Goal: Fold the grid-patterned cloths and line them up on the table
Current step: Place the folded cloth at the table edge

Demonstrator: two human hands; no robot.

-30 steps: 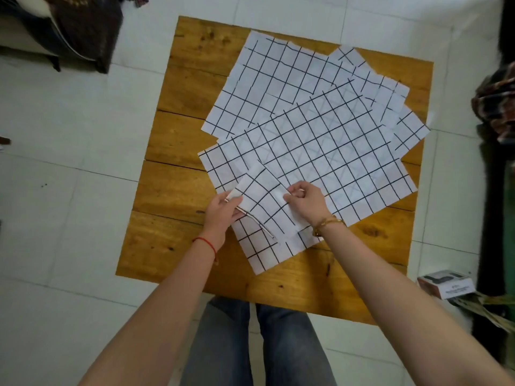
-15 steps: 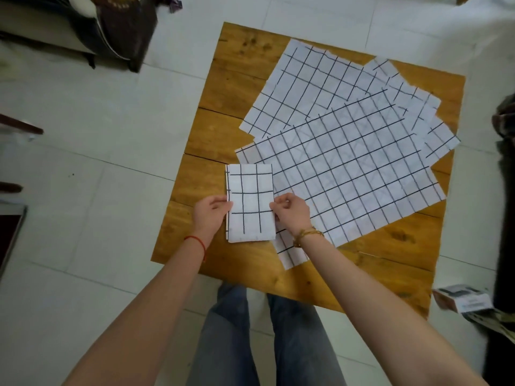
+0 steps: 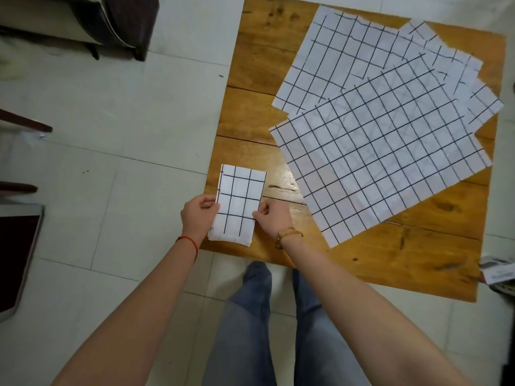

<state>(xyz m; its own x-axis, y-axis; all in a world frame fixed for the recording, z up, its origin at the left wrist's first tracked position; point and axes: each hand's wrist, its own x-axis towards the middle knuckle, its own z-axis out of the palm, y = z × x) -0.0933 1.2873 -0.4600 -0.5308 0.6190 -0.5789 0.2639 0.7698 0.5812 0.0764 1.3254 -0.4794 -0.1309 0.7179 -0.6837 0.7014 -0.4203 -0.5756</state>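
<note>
A folded cloth (image 3: 238, 203), a small white rectangle with a black grid, sits at the lower left corner of the wooden table (image 3: 250, 68), just left of the frame's centre. The left hand (image 3: 199, 214) pinches its left edge, fingers curled around the layers, and the right hand (image 3: 271, 217) pinches the right edge the same way, thumb on top. Half a second ago the same folded piece lay partly over the near corner of the spread sheets; now it is clear of them, nearer the table's left edge, with bare wood between it and the pile. A second ago it was only half folded, with a flap lifted between the hands.

The unfolded cloths (image 3: 390, 140) lie fanned out across the centre and upper right of the frame, the top one flat and tilted, with at least two more showing beneath it toward the upper right. They lie in the same arrangement as before.

A red string (image 3: 192, 242) circles the left wrist and a gold bracelet (image 3: 288, 235) the right. Jeans (image 3: 250, 330) show at the bottom, over a pale tiled floor (image 3: 111, 135). A small box (image 3: 498, 270) lies at the right edge, beside the table's lower right corner.
</note>
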